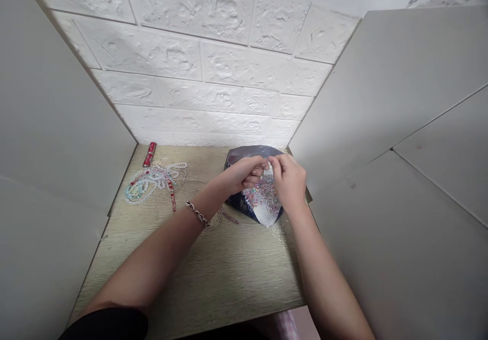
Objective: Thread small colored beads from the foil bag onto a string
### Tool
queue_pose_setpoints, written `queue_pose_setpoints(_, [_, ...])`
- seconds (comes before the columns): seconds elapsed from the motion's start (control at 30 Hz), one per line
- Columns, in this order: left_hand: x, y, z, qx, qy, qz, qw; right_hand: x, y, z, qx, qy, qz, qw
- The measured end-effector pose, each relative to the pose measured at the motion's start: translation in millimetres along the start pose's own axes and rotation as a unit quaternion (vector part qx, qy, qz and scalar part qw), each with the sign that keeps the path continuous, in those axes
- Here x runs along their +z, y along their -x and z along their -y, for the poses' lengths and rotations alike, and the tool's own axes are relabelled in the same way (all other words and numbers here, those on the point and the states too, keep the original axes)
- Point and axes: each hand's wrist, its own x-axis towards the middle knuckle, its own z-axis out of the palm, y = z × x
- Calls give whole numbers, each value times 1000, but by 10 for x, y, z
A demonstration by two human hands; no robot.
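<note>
My left hand (249,174) and my right hand (290,180) meet fingertip to fingertip, both closed in a pinch. Whatever lies between the fingers is too small to make out. Right below them an opened dark blue bag (237,204) lies spread on the table, holding many small pink, clear and pastel beads (263,195). A silver chain bracelet (197,214) circles my left wrist. Partly hidden under that wrist, a thin strand of beads (231,218) trails on the wood.
Several strung bead strands (152,181), white, pale blue and red, lie heaped at the left of the wooden table (224,274). Behind them is a red cylinder (150,154). A white brick-patterned wall (224,96) closes the back, and grey panels (381,101) stand at both sides.
</note>
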Motion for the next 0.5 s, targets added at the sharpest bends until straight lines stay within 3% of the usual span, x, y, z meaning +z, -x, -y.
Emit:
queue_pose_setpoints(0.17, [21, 138, -171, 23, -31, 75, 996, -224, -144, 165, 44, -179, 4, 983])
queue_pose_setpoints(0.5, [65, 455, -379, 146, -156, 176, 961, -705, -488, 696, 73, -456, 137, 877])
